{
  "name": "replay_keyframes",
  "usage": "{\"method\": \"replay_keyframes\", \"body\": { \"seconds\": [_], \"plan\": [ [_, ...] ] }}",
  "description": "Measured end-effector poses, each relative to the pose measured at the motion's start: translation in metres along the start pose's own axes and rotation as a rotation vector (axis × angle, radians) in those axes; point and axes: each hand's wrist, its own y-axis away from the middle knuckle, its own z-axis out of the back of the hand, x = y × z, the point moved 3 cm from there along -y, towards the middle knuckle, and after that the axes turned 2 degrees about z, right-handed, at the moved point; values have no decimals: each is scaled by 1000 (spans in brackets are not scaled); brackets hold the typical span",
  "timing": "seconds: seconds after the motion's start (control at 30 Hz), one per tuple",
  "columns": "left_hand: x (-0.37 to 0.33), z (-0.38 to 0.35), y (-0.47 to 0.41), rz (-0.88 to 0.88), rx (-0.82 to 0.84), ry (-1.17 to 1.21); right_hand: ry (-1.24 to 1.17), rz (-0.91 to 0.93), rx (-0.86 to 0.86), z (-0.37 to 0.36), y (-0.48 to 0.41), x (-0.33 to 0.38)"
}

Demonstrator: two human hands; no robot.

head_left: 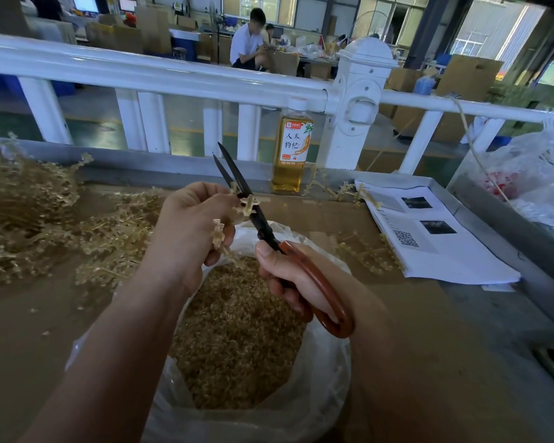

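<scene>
My left hand (189,225) holds a pale tan plastic sprue (248,204) with small parts on it, above an open clear plastic bag (330,372). My right hand (296,279) grips the red-brown handles of black-bladed scissors (237,183). The blades are slightly apart and point up and away, with the sprue's end between them near the pivot. The bag below is filled with small tan cut pieces (237,330).
A heap of tan sprues (29,212) covers the cardboard-topped table at the left, and more sprues (368,251) lie at the right. A bottle of amber drink (291,148) stands by the white railing (179,78). Printed papers (435,238) lie right. A person sits beyond the railing.
</scene>
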Motion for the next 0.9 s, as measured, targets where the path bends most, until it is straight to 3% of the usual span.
{"method": "replay_keyframes", "body": {
  "seconds": [0.9],
  "plan": [
    [5,-5,1,-26,83,-78,-72,67,-50,-5,-1,-2]
  ]
}}
